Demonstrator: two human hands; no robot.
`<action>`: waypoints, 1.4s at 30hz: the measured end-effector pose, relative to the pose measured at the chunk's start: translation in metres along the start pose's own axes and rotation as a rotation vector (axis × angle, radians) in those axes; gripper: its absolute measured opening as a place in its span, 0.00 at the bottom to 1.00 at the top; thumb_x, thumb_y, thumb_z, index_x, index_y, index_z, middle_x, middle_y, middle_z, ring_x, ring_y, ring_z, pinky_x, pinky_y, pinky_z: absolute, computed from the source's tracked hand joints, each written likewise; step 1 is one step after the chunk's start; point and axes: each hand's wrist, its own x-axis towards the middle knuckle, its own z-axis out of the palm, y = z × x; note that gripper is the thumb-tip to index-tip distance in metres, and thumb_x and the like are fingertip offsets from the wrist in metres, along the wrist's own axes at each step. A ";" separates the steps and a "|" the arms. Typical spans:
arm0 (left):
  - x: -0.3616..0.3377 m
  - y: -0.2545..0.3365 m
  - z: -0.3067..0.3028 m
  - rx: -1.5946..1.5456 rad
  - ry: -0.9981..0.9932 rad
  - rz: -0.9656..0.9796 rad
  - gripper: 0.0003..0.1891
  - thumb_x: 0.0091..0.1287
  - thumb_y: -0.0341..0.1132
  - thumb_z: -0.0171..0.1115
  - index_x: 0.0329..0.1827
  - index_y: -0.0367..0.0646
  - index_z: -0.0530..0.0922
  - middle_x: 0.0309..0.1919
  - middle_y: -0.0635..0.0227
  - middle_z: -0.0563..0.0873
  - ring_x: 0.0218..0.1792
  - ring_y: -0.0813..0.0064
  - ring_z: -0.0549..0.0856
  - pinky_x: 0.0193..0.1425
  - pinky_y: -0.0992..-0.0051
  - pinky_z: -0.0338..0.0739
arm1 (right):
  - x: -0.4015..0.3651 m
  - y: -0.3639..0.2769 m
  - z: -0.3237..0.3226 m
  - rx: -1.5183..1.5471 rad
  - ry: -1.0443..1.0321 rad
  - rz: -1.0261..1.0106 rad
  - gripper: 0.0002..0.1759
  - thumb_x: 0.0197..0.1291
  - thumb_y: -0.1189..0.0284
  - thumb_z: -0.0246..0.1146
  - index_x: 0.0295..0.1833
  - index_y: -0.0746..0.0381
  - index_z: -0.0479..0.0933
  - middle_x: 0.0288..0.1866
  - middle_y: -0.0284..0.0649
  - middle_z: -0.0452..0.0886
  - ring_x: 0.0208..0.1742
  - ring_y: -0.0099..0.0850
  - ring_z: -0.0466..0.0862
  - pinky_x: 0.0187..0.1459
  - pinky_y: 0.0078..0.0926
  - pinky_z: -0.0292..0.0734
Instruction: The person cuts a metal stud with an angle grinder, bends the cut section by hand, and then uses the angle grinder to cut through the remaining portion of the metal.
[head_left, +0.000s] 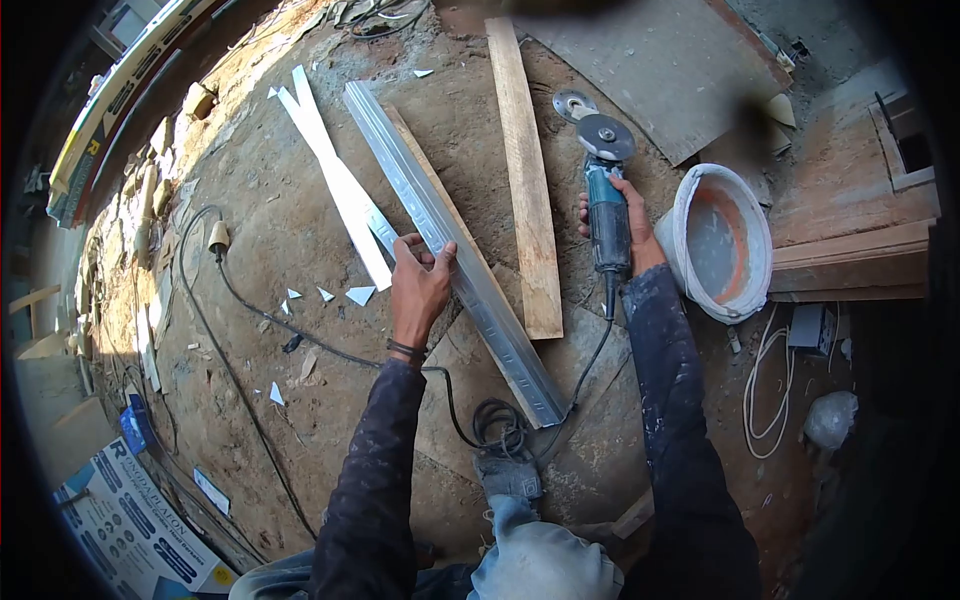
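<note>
Head view: metal channel [480,310] left of the wooden plank [525,180], angle grinder [608,235] right of it.
Hands well apart, one either side of the plank. Left hand [420,287] clasps the channel near mid-length, thumb and fingers set across its width; right hand [641,235] closed round the grinder's body (disc [606,137] end away from the person; whether it spins, cannot tell). Channel's long axis slants from left of the plank down past its near end, so from the right hand it lies leftward, across the plank. Left hand nearer, in contact.
</note>
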 end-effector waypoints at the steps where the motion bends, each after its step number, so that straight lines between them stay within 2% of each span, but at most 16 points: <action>1: -0.001 0.003 -0.001 0.007 0.006 -0.010 0.35 0.69 0.53 0.69 0.64 0.30 0.68 0.35 0.65 0.82 0.29 0.73 0.85 0.25 0.73 0.83 | -0.003 0.000 0.002 -0.058 0.038 -0.012 0.37 0.65 0.44 0.62 0.57 0.72 0.72 0.42 0.44 0.81 0.39 0.33 0.86 0.37 0.38 0.89; 3: -0.004 0.008 -0.001 -0.010 0.026 -0.042 0.32 0.67 0.52 0.70 0.60 0.32 0.72 0.33 0.62 0.85 0.34 0.65 0.87 0.40 0.65 0.81 | -0.013 0.002 0.010 -0.131 0.086 -0.030 0.37 0.62 0.42 0.67 0.51 0.69 0.74 0.39 0.43 0.82 0.37 0.33 0.87 0.33 0.36 0.90; 4: -0.004 0.008 -0.001 -0.003 0.030 -0.047 0.32 0.67 0.52 0.70 0.60 0.32 0.72 0.33 0.62 0.85 0.34 0.65 0.87 0.40 0.65 0.81 | -0.015 0.005 0.009 -0.125 0.082 -0.023 0.37 0.62 0.42 0.67 0.51 0.69 0.74 0.39 0.43 0.82 0.37 0.33 0.87 0.33 0.36 0.90; 6: -0.006 0.009 -0.002 -0.044 0.022 -0.056 0.34 0.67 0.54 0.69 0.61 0.32 0.72 0.35 0.60 0.85 0.36 0.64 0.88 0.41 0.64 0.81 | -0.023 0.010 0.009 -0.540 0.359 -0.037 0.33 0.59 0.46 0.72 0.49 0.66 0.76 0.42 0.48 0.83 0.40 0.32 0.88 0.31 0.32 0.88; 7: -0.006 0.010 -0.002 -0.060 0.021 -0.041 0.36 0.66 0.55 0.70 0.62 0.32 0.72 0.36 0.60 0.86 0.37 0.63 0.88 0.41 0.64 0.81 | -0.028 0.014 0.010 -0.703 0.461 -0.054 0.37 0.53 0.47 0.77 0.52 0.69 0.78 0.43 0.48 0.84 0.42 0.33 0.88 0.35 0.30 0.85; 10: -0.012 0.012 -0.005 -0.065 0.030 -0.043 0.38 0.64 0.56 0.71 0.63 0.32 0.72 0.38 0.59 0.86 0.39 0.63 0.88 0.42 0.64 0.81 | -0.029 0.030 0.004 -0.931 0.602 -0.122 0.43 0.50 0.45 0.77 0.55 0.73 0.78 0.41 0.48 0.85 0.44 0.36 0.88 0.42 0.33 0.82; 14: -0.018 0.013 -0.008 0.053 0.030 0.046 0.40 0.62 0.60 0.72 0.63 0.31 0.72 0.39 0.60 0.84 0.37 0.66 0.86 0.43 0.64 0.81 | -0.026 0.038 0.004 -1.067 0.684 -0.167 0.44 0.48 0.45 0.78 0.54 0.75 0.79 0.42 0.51 0.85 0.43 0.40 0.87 0.48 0.37 0.80; 16: -0.013 0.015 -0.010 0.034 0.034 0.018 0.37 0.62 0.55 0.74 0.60 0.30 0.73 0.36 0.64 0.84 0.33 0.71 0.84 0.39 0.70 0.81 | -0.020 0.040 0.000 -1.161 0.801 -0.227 0.33 0.50 0.46 0.76 0.46 0.66 0.81 0.34 0.38 0.83 0.30 0.28 0.82 0.34 0.30 0.76; 17: -0.011 0.015 -0.013 -0.129 -0.054 -0.077 0.39 0.62 0.54 0.75 0.61 0.29 0.72 0.38 0.63 0.84 0.37 0.72 0.85 0.38 0.72 0.82 | -0.018 0.039 -0.001 -1.159 0.790 -0.233 0.33 0.50 0.46 0.76 0.46 0.66 0.81 0.34 0.38 0.83 0.30 0.28 0.82 0.34 0.30 0.76; 19: -0.006 0.014 -0.016 -0.345 -0.157 -0.184 0.36 0.61 0.51 0.78 0.60 0.31 0.73 0.40 0.65 0.83 0.39 0.76 0.85 0.37 0.76 0.83 | -0.019 0.038 0.000 -1.129 0.782 -0.222 0.39 0.46 0.50 0.78 0.49 0.76 0.81 0.43 0.52 0.86 0.42 0.39 0.86 0.47 0.37 0.80; 24: -0.004 0.014 -0.014 -0.532 -0.131 -0.161 0.25 0.67 0.43 0.74 0.57 0.36 0.75 0.39 0.71 0.83 0.37 0.79 0.84 0.39 0.77 0.84 | -0.017 0.043 0.001 -1.046 0.733 -0.206 0.37 0.46 0.51 0.78 0.48 0.75 0.82 0.41 0.50 0.87 0.41 0.38 0.87 0.46 0.35 0.80; 26: 0.000 0.013 -0.011 -0.689 -0.128 -0.159 0.20 0.70 0.37 0.70 0.57 0.33 0.76 0.39 0.66 0.85 0.37 0.79 0.86 0.33 0.77 0.84 | -0.013 0.047 -0.007 -1.090 0.782 -0.319 0.27 0.52 0.52 0.76 0.44 0.65 0.84 0.32 0.36 0.84 0.30 0.27 0.81 0.35 0.29 0.75; 30: 0.003 0.019 -0.013 -0.702 -0.105 -0.106 0.21 0.72 0.37 0.67 0.62 0.33 0.76 0.42 0.66 0.86 0.40 0.78 0.86 0.36 0.75 0.86 | -0.006 0.048 -0.020 -1.122 0.802 -0.345 0.27 0.51 0.53 0.76 0.44 0.66 0.83 0.33 0.36 0.84 0.30 0.27 0.81 0.35 0.29 0.75; 32: 0.005 0.025 -0.017 -0.713 -0.092 -0.127 0.21 0.73 0.38 0.67 0.62 0.34 0.76 0.43 0.67 0.86 0.40 0.79 0.86 0.37 0.74 0.86 | -0.014 0.045 -0.006 -1.079 0.803 -0.267 0.38 0.45 0.50 0.78 0.49 0.75 0.82 0.45 0.53 0.87 0.45 0.40 0.87 0.50 0.36 0.79; 37: 0.007 0.023 -0.017 -0.813 -0.134 -0.239 0.18 0.77 0.41 0.60 0.62 0.38 0.75 0.41 0.71 0.83 0.35 0.81 0.83 0.36 0.72 0.84 | -0.018 0.046 0.003 -1.051 0.774 -0.306 0.31 0.47 0.53 0.77 0.47 0.70 0.84 0.40 0.46 0.88 0.40 0.36 0.87 0.46 0.34 0.79; 42: 0.005 0.017 -0.012 -0.830 -0.107 -0.327 0.15 0.80 0.40 0.51 0.60 0.41 0.75 0.36 0.75 0.80 0.30 0.83 0.79 0.35 0.70 0.82 | -0.017 0.046 0.003 -1.043 0.794 -0.314 0.31 0.47 0.54 0.77 0.46 0.70 0.84 0.39 0.46 0.88 0.39 0.36 0.87 0.45 0.34 0.78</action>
